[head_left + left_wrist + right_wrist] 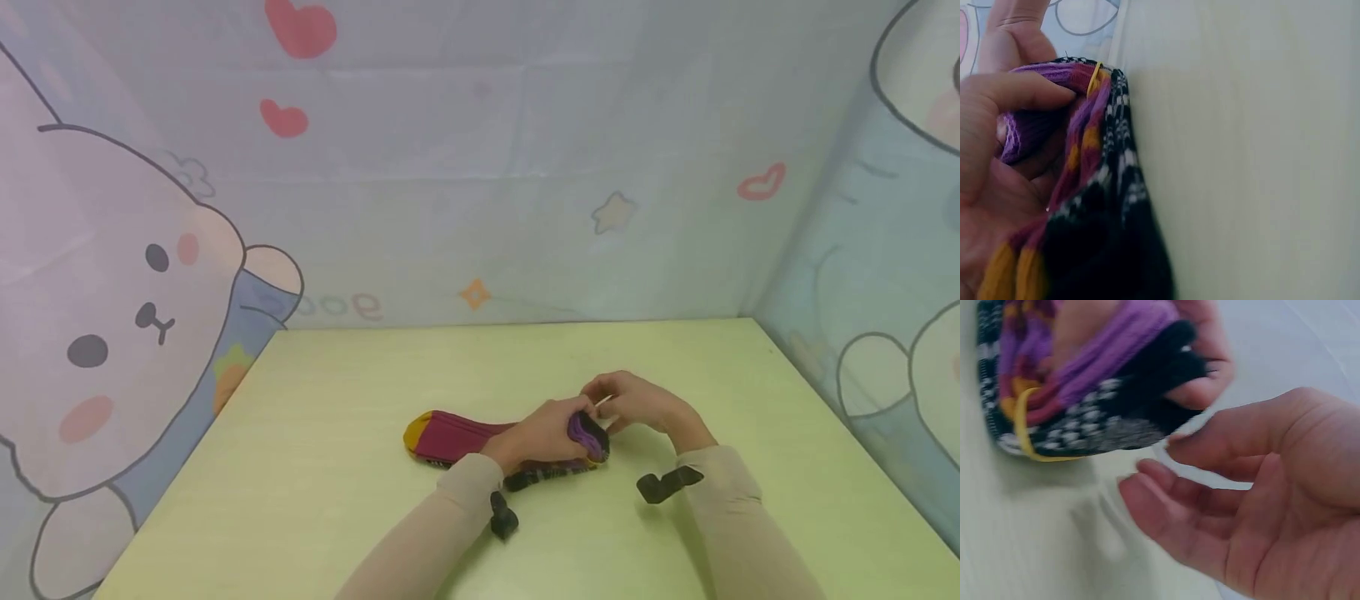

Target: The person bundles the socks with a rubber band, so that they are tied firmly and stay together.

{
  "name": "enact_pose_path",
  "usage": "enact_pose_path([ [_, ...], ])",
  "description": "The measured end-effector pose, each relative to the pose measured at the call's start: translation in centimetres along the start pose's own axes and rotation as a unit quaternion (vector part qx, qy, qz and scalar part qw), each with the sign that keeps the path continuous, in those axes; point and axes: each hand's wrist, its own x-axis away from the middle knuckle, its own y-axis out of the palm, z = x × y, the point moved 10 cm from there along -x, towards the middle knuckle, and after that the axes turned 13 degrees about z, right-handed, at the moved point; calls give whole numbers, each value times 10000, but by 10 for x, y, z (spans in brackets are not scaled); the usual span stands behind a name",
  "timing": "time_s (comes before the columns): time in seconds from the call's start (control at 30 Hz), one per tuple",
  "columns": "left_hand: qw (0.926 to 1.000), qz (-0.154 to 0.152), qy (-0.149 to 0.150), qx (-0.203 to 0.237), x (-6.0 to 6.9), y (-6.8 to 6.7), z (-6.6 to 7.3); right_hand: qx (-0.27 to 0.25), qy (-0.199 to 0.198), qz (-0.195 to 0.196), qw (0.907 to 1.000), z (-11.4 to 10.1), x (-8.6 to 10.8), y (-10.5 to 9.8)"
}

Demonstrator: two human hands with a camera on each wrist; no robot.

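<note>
A bundle of knit socks (459,435) lies on the table, maroon with a mustard toe at the left and a black-and-white patterned layer below. My left hand (553,432) grips its right end, where the purple and black cuff (1129,353) is folded back. In the left wrist view, the thumb presses into the purple fold. A thin yellow band (1020,422) loops round the folded part. Just beyond the cuff is my right hand (637,404), its fingers loosely bent and thumb apart from them. Nothing shows between those fingers in the right wrist view.
The pale yellow-green table (300,500) extends around both hands. A cloth backdrop (480,167) with cartoon animals, hearts and stars hangs behind it and at the sides. Dark wrist-camera mounts (669,483) sit on the sleeves.
</note>
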Motion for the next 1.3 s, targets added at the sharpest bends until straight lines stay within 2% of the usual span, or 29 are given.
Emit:
enact_pose_path([
  [0.1, 9998, -96, 27, 161, 3, -2, 2, 110, 239, -63, 9996, 6, -2, 6],
  [0.2, 9988, -151, -226, 408, 5, -5, 1, 192, 279, -159, 9993, 8, -2, 11],
  [0.37, 9969, 57, -538, 562, 6, -8, -1, 357, 349, -178, 9986, 10, -1, 13],
  [0.53, 9973, 202, -447, 552, 4, -10, 1, 291, 459, -208, 9983, 12, -3, 14],
  [0.7, 9988, 79, -266, 410, 3, -11, 3, 253, 604, -129, 9978, 19, -7, 14],
  [0.93, 9984, -60, -189, 538, 4, -11, 0, 154, 527, -647, 9964, 25, -2, 19],
  [1.07, 9982, -191, -122, 564, 4, -8, -1, -7, 563, -569, 9968, 29, -2, 15],
  [1.2, 9983, -229, -220, 497, 6, -7, -2, -14, 543, -440, 9976, 30, -3, 13],
  [1.3, 9973, -165, -403, 590, 7, -7, -4, 141, 461, -411, 9980, 30, -2, 10],
])
